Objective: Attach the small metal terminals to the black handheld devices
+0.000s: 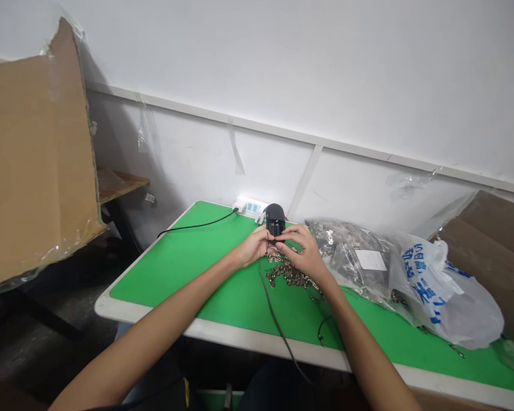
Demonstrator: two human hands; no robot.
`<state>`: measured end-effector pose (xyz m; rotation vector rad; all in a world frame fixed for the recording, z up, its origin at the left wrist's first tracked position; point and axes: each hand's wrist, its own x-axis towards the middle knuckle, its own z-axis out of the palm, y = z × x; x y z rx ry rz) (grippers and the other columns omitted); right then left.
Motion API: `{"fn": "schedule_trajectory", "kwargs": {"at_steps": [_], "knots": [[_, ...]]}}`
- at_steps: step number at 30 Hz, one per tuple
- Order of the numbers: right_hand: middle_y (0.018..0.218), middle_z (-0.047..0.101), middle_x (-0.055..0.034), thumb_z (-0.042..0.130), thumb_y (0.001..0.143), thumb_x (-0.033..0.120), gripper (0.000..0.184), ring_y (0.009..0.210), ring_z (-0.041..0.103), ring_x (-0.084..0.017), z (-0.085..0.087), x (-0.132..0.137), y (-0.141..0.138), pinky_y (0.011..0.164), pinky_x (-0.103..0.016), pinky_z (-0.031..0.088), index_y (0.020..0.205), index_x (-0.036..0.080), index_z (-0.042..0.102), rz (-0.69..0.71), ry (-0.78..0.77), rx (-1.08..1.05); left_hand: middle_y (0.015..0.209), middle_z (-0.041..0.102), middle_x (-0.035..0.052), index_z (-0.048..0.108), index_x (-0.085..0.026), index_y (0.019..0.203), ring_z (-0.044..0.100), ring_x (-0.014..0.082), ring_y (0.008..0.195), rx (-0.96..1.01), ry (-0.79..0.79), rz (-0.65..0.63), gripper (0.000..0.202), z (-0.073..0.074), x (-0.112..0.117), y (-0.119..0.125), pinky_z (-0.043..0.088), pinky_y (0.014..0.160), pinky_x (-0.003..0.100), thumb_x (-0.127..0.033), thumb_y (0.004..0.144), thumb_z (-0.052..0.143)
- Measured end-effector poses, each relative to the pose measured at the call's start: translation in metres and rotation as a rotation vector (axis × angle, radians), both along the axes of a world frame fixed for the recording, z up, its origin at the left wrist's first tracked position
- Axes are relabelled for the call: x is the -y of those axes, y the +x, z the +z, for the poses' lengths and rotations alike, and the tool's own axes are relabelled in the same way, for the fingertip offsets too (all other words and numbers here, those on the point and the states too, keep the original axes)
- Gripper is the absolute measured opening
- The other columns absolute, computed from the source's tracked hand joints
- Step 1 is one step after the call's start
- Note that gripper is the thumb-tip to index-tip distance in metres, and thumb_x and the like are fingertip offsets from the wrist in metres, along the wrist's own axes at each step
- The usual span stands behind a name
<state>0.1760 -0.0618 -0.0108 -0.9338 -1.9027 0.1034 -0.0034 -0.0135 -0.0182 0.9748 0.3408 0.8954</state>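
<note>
My left hand (253,246) and my right hand (303,251) meet over the green table. Their fingertips are pinched closely together on a thin dark cord (268,243), just in front of a black round-topped device (276,213). Whatever small part sits between the fingertips is too small to make out. A loose pile of small shiny metal pieces (289,274) lies below and partly behind my right hand. Past my left hand a grey cable (270,305) runs down over the table's front edge.
At the back stands a white power strip (252,206) with a black power cord (197,229). On the right lie a clear bag of metal pieces (351,245) and a white plastic bag (462,308). Cardboard (38,165) rises at the left, and a wall borders the table (163,285).
</note>
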Motion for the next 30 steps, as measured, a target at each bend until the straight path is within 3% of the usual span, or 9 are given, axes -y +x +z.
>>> {"fn": "schedule_trajectory", "kwargs": {"at_steps": [5, 13, 18, 30], "knots": [[0.110, 0.070, -0.0070, 0.070, 0.093, 0.035, 0.021, 0.109, 0.063, -0.027, 0.005, 0.004, 0.001, 0.097, -0.051, 0.051, 0.113, 0.030, 0.070, 0.004, 0.040, 0.031, 0.087, 0.067, 0.0062, 0.064, -0.012, 0.093, 0.061, 0.0149, 0.068, -0.005, -0.010, 0.017, 0.027, 0.003, 0.000, 0.000, 0.052, 0.059, 0.027, -0.014, 0.067, 0.070], [0.103, 0.072, -0.0054, 0.064, 0.098, 0.030, 0.007, 0.104, 0.063, -0.025, 0.003, 0.005, -0.006, 0.095, -0.047, 0.049, 0.100, 0.027, 0.069, 0.017, 0.058, 0.053, 0.081, 0.063, 0.0023, 0.061, -0.014, 0.086, 0.058, 0.0131, 0.067, 0.020, -0.041, -0.007, 0.024, 0.003, 0.002, 0.001, 0.050, 0.058, 0.024, -0.013, 0.063, 0.068], [0.096, 0.072, -0.0053, 0.061, 0.099, 0.028, 0.009, 0.098, 0.063, -0.025, 0.002, 0.005, -0.008, 0.091, -0.047, 0.050, 0.093, 0.026, 0.067, -0.017, 0.053, 0.054, 0.085, 0.064, 0.0032, 0.060, -0.015, 0.088, 0.060, 0.0151, 0.071, 0.044, -0.035, -0.029, 0.024, 0.003, 0.003, 0.002, 0.055, 0.063, 0.028, -0.018, 0.065, 0.066], [0.093, 0.074, -0.0056, 0.059, 0.100, 0.029, 0.015, 0.093, 0.065, -0.025, 0.007, 0.007, -0.010, 0.089, -0.047, 0.051, 0.090, 0.027, 0.070, 0.011, 0.037, 0.144, 0.078, 0.061, -0.0008, 0.054, -0.018, 0.098, 0.055, 0.0129, 0.061, -0.031, 0.018, -0.028, 0.033, -0.003, 0.003, 0.003, 0.047, 0.055, 0.025, -0.016, 0.066, 0.062]]}}
